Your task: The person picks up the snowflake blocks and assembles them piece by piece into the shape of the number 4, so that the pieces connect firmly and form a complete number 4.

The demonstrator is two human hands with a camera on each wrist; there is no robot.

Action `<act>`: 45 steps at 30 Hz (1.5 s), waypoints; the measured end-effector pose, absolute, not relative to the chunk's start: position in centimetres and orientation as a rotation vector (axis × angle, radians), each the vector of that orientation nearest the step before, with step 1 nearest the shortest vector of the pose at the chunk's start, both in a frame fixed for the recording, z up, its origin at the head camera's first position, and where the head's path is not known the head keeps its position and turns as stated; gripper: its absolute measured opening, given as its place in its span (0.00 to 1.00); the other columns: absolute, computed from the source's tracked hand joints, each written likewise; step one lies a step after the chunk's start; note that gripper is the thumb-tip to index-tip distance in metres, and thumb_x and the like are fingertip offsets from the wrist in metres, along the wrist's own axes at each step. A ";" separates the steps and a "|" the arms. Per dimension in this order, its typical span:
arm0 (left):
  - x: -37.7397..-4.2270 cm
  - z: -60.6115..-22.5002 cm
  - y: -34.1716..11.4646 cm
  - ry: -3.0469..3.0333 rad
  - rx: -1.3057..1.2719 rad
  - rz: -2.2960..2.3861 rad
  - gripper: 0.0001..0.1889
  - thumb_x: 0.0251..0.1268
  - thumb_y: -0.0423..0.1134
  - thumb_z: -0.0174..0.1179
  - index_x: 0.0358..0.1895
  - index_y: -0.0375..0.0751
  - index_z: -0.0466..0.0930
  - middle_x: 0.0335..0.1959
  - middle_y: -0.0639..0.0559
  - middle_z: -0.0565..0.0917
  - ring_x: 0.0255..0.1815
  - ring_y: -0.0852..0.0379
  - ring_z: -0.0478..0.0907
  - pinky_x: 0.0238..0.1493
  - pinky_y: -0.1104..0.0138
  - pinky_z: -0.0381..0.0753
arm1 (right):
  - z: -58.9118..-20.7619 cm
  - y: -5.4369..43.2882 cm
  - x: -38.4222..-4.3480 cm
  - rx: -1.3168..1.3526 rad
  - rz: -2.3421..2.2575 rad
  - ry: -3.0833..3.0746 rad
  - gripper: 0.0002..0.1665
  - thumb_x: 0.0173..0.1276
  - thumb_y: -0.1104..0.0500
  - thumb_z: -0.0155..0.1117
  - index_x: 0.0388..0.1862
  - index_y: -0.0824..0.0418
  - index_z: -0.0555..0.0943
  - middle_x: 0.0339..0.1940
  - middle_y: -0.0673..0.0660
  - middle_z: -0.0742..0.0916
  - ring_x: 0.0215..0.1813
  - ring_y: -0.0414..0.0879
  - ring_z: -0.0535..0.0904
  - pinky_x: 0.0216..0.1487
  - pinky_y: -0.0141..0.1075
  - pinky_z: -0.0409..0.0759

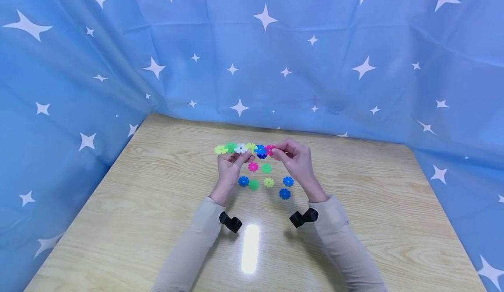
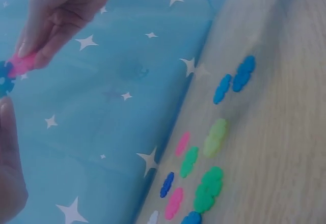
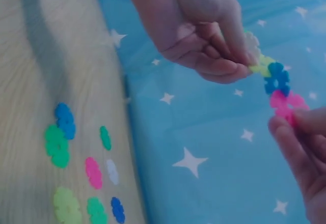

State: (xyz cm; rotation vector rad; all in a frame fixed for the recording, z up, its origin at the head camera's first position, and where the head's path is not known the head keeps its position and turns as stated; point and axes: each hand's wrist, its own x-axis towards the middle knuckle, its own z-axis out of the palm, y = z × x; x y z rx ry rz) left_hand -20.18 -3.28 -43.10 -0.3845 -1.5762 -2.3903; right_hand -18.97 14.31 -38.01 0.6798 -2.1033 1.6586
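A row of linked snowflake discs is held up over the table in both hands. From the left in the head view come a yellow disc [image 1: 221,149], a green disc [image 1: 230,148], a white disc [image 1: 241,148], another yellow one, a blue disc [image 1: 260,150] and a pink disc [image 1: 270,150]. My left hand [image 1: 228,171] pinches the row near the white and second yellow discs. With thumb and fingers, my right hand [image 1: 297,160] pinches the pink disc at the right end. The right wrist view shows the pink disc [image 3: 287,106] joined or touching the blue one [image 3: 277,79].
Loose discs lie on the wooden table [image 1: 157,204] below the hands: pink [image 1: 253,167], green [image 1: 266,168], yellow [image 1: 269,182], several blue [image 1: 288,181] and others. A blue starry curtain [image 1: 275,64] hangs behind the table.
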 end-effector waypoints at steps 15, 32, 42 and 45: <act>-20.1 -42.8 -2.3 -1.480 -0.342 -2.576 0.14 0.60 0.21 0.56 0.25 0.46 0.81 0.24 0.55 0.85 0.26 0.62 0.83 0.36 0.68 0.85 | -36.0 13.4 -18.1 0.462 1.696 -2.177 0.05 0.59 0.72 0.65 0.32 0.77 0.81 0.29 0.71 0.84 0.26 0.37 0.79 0.27 0.24 0.78; -20.0 -43.0 -1.0 -1.520 -0.342 -2.547 0.12 0.59 0.23 0.59 0.26 0.46 0.83 0.22 0.56 0.85 0.25 0.61 0.83 0.35 0.69 0.85 | -35.6 12.4 -17.8 0.513 1.689 -2.152 0.05 0.59 0.73 0.64 0.32 0.78 0.82 0.30 0.71 0.84 0.24 0.35 0.76 0.23 0.23 0.74; -19.9 -42.9 -1.5 -1.515 -0.289 -2.500 0.17 0.56 0.20 0.59 0.22 0.49 0.82 0.20 0.58 0.84 0.24 0.62 0.83 0.35 0.69 0.85 | -36.9 13.8 -17.7 0.399 1.684 -2.248 0.08 0.63 0.70 0.62 0.38 0.76 0.81 0.31 0.71 0.84 0.27 0.47 0.79 0.26 0.23 0.76; -20.1 -42.9 -1.6 -1.501 -0.296 -2.501 0.18 0.56 0.19 0.57 0.22 0.49 0.82 0.20 0.58 0.84 0.23 0.64 0.83 0.34 0.70 0.85 | -38.4 15.0 -18.2 0.313 1.683 -2.343 0.09 0.64 0.68 0.62 0.39 0.76 0.81 0.33 0.71 0.84 0.29 0.44 0.79 0.29 0.25 0.77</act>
